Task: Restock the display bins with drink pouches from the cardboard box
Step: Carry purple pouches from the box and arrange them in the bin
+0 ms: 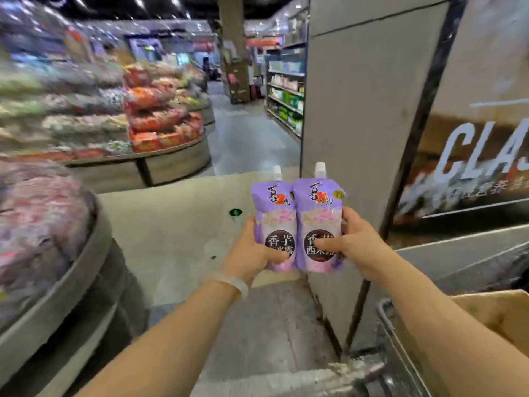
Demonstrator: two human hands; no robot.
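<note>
Two purple drink pouches with white caps stand upright side by side in front of me. My left hand [256,250] grips the left pouch [276,213] at its lower part, thumb across the front. My right hand [353,245] grips the right pouch [319,207] the same way. The cardboard box [495,316] shows at the lower right, behind my right forearm, resting in a metal cart [400,339]. A round display bin [51,285] heaped with blurred packets curves along the left edge.
A grey pillar [357,124] stands just behind the pouches, with a dark signboard [472,156] to its right. Tiered displays of red and mixed packets [160,121] fill the left. An aisle [243,133] runs back between them and the shelves [286,93].
</note>
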